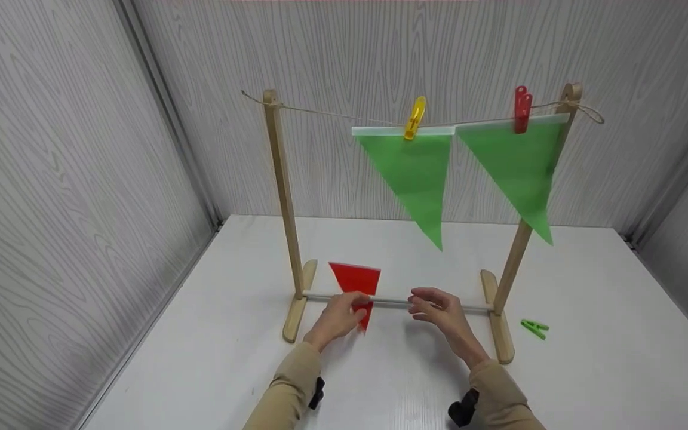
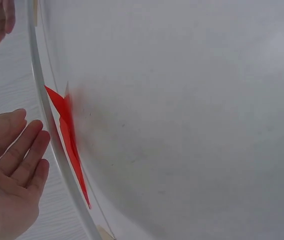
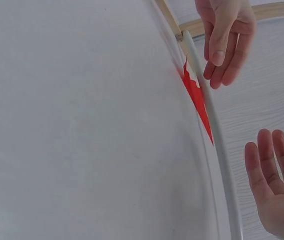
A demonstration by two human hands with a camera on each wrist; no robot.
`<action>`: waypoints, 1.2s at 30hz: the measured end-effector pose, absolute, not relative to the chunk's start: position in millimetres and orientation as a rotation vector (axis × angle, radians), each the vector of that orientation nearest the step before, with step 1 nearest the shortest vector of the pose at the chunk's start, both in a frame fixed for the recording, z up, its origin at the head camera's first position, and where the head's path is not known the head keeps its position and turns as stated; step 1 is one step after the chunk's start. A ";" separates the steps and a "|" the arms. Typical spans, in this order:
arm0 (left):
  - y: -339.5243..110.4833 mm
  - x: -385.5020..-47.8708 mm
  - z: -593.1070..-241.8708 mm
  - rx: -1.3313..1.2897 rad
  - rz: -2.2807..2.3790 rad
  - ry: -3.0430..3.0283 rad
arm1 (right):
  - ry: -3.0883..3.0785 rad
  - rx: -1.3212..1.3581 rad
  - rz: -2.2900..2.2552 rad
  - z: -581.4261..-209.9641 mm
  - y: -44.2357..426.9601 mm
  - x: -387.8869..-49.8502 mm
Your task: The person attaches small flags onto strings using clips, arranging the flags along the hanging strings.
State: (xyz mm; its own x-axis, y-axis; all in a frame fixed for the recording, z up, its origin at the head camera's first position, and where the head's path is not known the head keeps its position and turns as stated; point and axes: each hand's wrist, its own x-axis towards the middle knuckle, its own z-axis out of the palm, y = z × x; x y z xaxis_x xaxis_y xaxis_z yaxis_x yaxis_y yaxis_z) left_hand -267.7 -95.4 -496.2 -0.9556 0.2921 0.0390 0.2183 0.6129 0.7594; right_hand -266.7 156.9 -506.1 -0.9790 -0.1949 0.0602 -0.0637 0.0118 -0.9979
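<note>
A red triangular pennant (image 1: pixel 357 278) lies across the area under the white crossbar (image 1: pixel 392 301) of a wooden stand. Above it is my left hand (image 1: pixel 338 316), which hides part of it; in the left wrist view that hand (image 2: pixel 14 175) has its fingers extended, apart from the pennant (image 2: pixel 69 140). To the right, my right hand (image 1: pixel 444 315) hovers near the crossbar with loosely bent fingers. The right wrist view shows this hand (image 3: pixel 282 185) holding nothing. Two green pennants (image 1: pixel 418 173) hang overhead from a string (image 1: pixel 332 113), pinned by a yellow clothespin (image 1: pixel 414 118) and a red clothespin (image 1: pixel 522 110).
The stand's left post (image 1: pixel 283 191) and right post (image 1: pixel 517 257) rise from wooden feet on the white table (image 1: pixel 212 334). Outside the right foot (image 1: pixel 501 334) lies a green clothespin (image 1: pixel 535 328). A patterned wall (image 1: pixel 320 48) closes off the back.
</note>
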 end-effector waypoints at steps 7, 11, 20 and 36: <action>-96.1 -267.9 -502.5 0.487 1.155 2.765 | 2.109 -0.291 -2.075 -519.1 161.9 -267.5; -97.2 -269.2 -506.4 0.543 1.120 2.770 | 2.093 -0.284 -2.046 -524.6 164.7 -267.3; -98.9 -268.6 -510.1 0.577 1.082 2.766 | 2.082 -0.315 -2.015 -533.7 170.0 -267.9; -94.1 -267.4 -506.2 0.601 1.130 2.775 | 2.103 -0.393 -1.943 -536.5 172.4 -271.4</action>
State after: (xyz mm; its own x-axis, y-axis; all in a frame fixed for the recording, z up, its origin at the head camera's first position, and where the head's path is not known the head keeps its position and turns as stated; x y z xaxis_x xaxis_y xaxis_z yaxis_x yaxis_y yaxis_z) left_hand -267.4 -94.1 -506.2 -0.9191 0.3883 0.0674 0.3249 0.6499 0.6871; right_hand -271.4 172.4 -536.5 -0.9321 -0.3621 -0.0008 -0.0278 0.0736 -0.9969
